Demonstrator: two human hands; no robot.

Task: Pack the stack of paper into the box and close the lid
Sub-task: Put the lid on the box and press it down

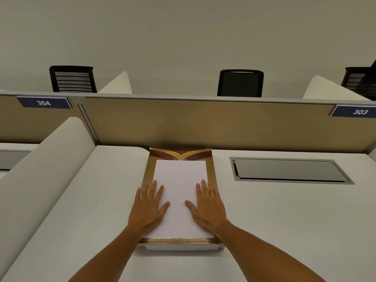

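Observation:
A gold-rimmed box (211,171) lies on the white desk straight ahead. A white stack of paper (180,180) sits inside it and fills most of the opening. The brown and gold lid (180,154) stands open at the far end, leaning towards the partition. My left hand (147,208) rests flat on the paper's left side, fingers spread, with the outer fingers over the box rim. My right hand (208,207) lies flat on the right side the same way. Neither hand grips anything.
A tan partition (203,123) runs behind the box. A grey cable hatch (289,169) is set into the desk (284,220) to the right. A white curved divider (40,169) borders the left. Black chairs (240,83) stand beyond the partition.

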